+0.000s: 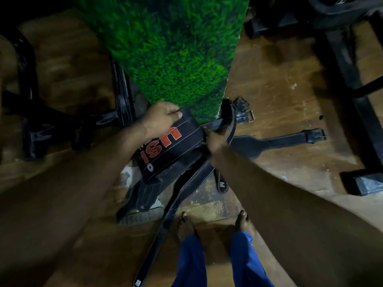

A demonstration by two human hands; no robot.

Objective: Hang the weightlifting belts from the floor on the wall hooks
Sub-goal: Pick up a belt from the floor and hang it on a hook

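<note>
While both arms reach down toward the foot of a grass-covered pillar (pixel 165 59), the head view shows the left hand (pixel 160 118) curled round the upper edge of a wide black belt with red lettering (pixel 172 146), thumb on top and fingers behind. The right hand (pixel 214 139) is at that belt's narrow end, where a thin strap (pixel 231 125) loops up beside it; its fingers are turned away from the camera, so I cannot tell whether they pinch the strap or only touch it.

Other belts (pixel 157 191) lie in a heap beneath the lettered one on the wooden floor (pixel 279 90), overlapping and crossing, with another belt (pixel 275 141) stretched out to the right and a buckle (pixel 243 110) near the pillar base. Bare feet (pixel 186 224) stand just behind the heap. No hooks appear anywhere in this view.

The step in hand looks like lifting one belt clear of the heap. Doing it well likely means raising the lettered belt by its broad part and checking that the strap and buckle are not threaded through a neighbouring belt, since a snag would drag the pile along. Gathering the loose tail before standing should keep it from swinging, and a buckle or loop is probably the part to offer to a hook.
</note>
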